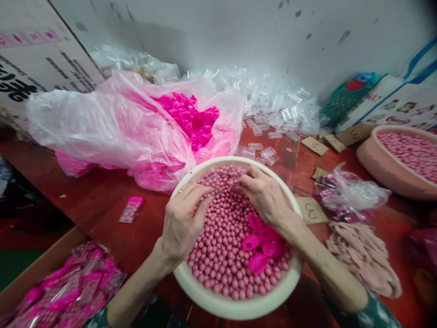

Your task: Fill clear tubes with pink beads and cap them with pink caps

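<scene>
A cream basin point(237, 312) full of small round pink balls point(225, 246) is right in front of me. Over its far half, my left hand point(186, 214) pinches what looks like a clear plastic box point(221, 181), hard to make out against the balls. My right hand point(264, 196) is closed too, thumb and fingertips together near the box's other end; what they hold is hidden. Below the right wrist several bright pink plastic caps point(258, 263) lie on the balls. A filled box with a pink cap point(131, 209) lies on the table, left of the basin.
Behind the basin are a plastic bag point(112, 118) of pink caps and a heap of clear boxes point(280, 105). A carton of filled boxes point(75, 287) stands lower left. At right are a cloth point(363, 255), a tied bag point(351, 191), cardboard pieces point(310, 210) and another basin point(375, 159).
</scene>
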Tool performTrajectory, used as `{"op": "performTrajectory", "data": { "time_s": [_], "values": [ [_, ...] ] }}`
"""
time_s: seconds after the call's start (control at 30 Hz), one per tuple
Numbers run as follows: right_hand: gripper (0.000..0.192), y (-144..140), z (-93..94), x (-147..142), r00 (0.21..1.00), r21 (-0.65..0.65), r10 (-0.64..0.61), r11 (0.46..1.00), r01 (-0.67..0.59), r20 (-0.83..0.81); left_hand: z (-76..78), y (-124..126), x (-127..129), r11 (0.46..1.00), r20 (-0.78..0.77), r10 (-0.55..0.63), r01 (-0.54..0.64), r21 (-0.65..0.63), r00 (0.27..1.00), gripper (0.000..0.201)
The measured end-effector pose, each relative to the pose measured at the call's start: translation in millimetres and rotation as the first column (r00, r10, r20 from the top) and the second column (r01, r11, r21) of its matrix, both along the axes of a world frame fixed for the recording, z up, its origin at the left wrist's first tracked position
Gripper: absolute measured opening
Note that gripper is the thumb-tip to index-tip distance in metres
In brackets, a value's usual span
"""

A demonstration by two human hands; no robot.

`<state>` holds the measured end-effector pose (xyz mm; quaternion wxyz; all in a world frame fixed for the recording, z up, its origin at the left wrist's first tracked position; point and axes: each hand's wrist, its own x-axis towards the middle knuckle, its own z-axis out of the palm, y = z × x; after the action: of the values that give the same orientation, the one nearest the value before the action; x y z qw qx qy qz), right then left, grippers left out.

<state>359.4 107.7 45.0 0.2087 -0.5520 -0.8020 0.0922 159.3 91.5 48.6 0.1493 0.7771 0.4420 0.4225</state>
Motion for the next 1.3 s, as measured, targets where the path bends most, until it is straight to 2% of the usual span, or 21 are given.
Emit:
{"op": "performTrajectory", "data": {
  "time_s": [0.07, 0.13, 0.2, 0.23, 0.3, 0.4, 0.47, 0.53, 0.57, 0.63, 0.67, 0.73, 0.83, 1.17, 1.3],
  "values": [
    [0.011, -1, 4.5, 5, 0.98, 0.013, 0.006, 1.0, -0.003, -0.197, 1.1, 0, 1, 0.996, 0.034, -0.017, 0.02, -0.088, 0.999, 0.015],
    [0.008, -4, 11.9, 8, 0.912, 0.007, 0.036, 0.999, -0.036, -0.409, 4.0, 0, 3, 0.965, 0.117, -0.05, 0.078, -0.251, 0.992, 0.027],
    [0.006, -9, 21.2, 6, 0.841, -0.009, 0.076, 0.995, -0.096, -0.536, 7.7, 0, 8, 0.879, 0.243, -0.101, 0.2, -0.432, 0.965, 0.042],
    [0.005, -12, 26.0, 4, 0.813, -0.019, 0.092, 0.992, -0.126, -0.574, 9.5, 0, 11, 0.821, 0.31, -0.127, 0.276, -0.5, 0.942, 0.042],
    [0.005, -18, 34.4, 0, 0.777, -0.052, 0.118, 0.98, -0.19, -0.618, 12.3, -2, 15, 0.712, 0.431, -0.157, 0.405, -0.574, 0.889, 0.027],
    [0.013, -26, 38.7, 7, 0.765, -0.139, 0.054, 0.973, -0.185, -0.642, 13.3, -8, 18, 0.615, 0.552, -0.091, 0.483, -0.623, 0.829, 0.009],
    [0.024, -29, 33.4, 21, 0.808, -0.178, -0.058, 0.982, -0.059, -0.587, 12.1, -12, 17, 0.576, 0.582, -0.008, 0.479, -0.662, 0.813, 0.011],
    [0.023, -30, 21.8, 36, 0.905, -0.189, -0.16, 0.978, 0.09, -0.394, 10.1, -16, 14, 0.549, 0.583, 0.052, 0.465, -0.695, 0.811, 0.014],
    [0.02, -31, 14.4, 42, 0.951, -0.188, -0.17, 0.974, 0.124, -0.258, 9.0, -18, 13, 0.538, 0.582, 0.07, 0.46, -0.706, 0.81, 0.015],
    [0.015, -33, -0.8, 48, 0.991, -0.166, -0.131, 0.978, 0.127, -0.016, 7.0, -22, 12, 0.528, 0.581, 0.085, 0.458, -0.715, 0.809, 0.018],
    [0.013, -34, -7.6, 48, 0.993, -0.146, -0.103, 0.983, 0.11, 0.05, 6.2, -24, 12, 0.527, 0.581, 0.083, 0.46, -0.715, 0.809, 0.018],
    [0.009, -36, -17.5, 45, 0.995, -0.13, -0.074, 0.988, 0.083, 0.072, 4.8, -27, 12, 0.536, 0.571, 0.064, 0.454, -0.712, 0.819, 0.018],
    [0.006, -36, -22.0, 39, 0.997, -0.17, -0.077, 0.982, 0.078, 0.016, 3.4, -29, 11, 0.563, 0.549, 0.042, 0.434, -0.703, 0.835, 0.018],
    [0.005, -30, -17.9, 38, 0.995, -0.245, -0.01, 0.969, -0.014, -0.099, 1.3, -25, 9, 0.624, 0.526, 0.054, 0.383, -0.681, 0.849, 0.019],
    [0.013, -34, -2.6, 26, 0.935, -0.231, -0.069, 0.973, -0.014, -0.347, 0.1, -25, 9, 0.628, 0.512, 0.018, 0.389, -0.674, 0.859, 0.022]
  ]
}}
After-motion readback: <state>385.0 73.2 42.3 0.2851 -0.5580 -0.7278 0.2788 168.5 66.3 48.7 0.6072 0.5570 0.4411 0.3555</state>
